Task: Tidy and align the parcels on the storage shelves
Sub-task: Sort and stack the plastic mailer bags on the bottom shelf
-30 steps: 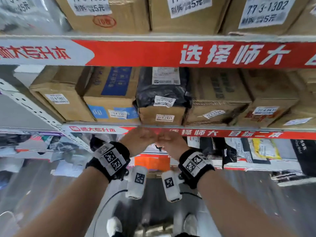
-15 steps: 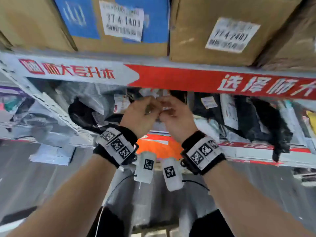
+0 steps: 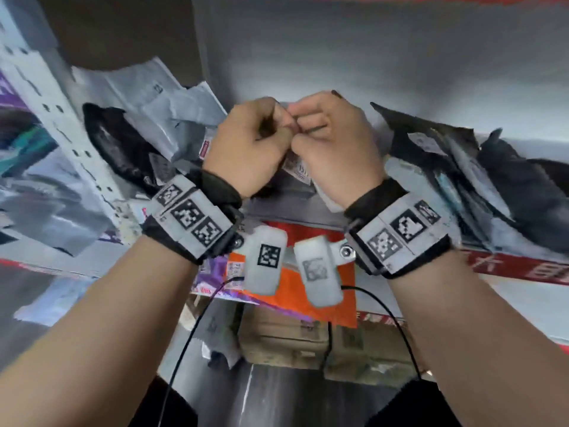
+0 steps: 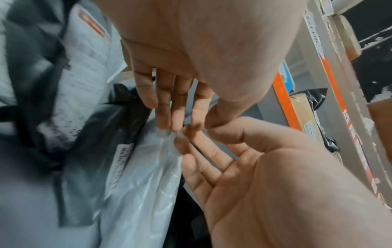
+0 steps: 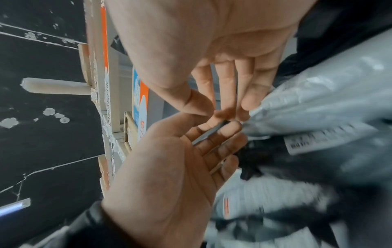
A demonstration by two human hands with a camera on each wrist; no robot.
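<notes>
My left hand (image 3: 255,143) and right hand (image 3: 335,140) meet in front of a shelf of bagged parcels. In the left wrist view the left hand (image 4: 169,104) reaches down from the top and the right hand (image 4: 212,159) comes up from the lower right. Their fingers are only slightly bent, and the thumbs touch each other. The fingertips of both hands touch the crumpled top corner of a white plastic parcel (image 4: 148,176) that carries a paper label. The right wrist view shows the same parcel (image 5: 318,100) at the right, with its corner ending between the two sets of fingertips. Neither thumb is on the bag.
Black bagged parcels lie at the left (image 3: 123,143) and at the right (image 3: 508,180), with grey mailers (image 3: 160,97) behind. A perforated shelf upright (image 3: 46,103) stands at the left. The shelf below holds an orange parcel (image 3: 308,291) and cardboard boxes (image 3: 283,340).
The view has dropped from the shelf of cardboard boxes to the shelf of bagged parcels below it. Both hands stayed together and moved in to the white parcel.
</notes>
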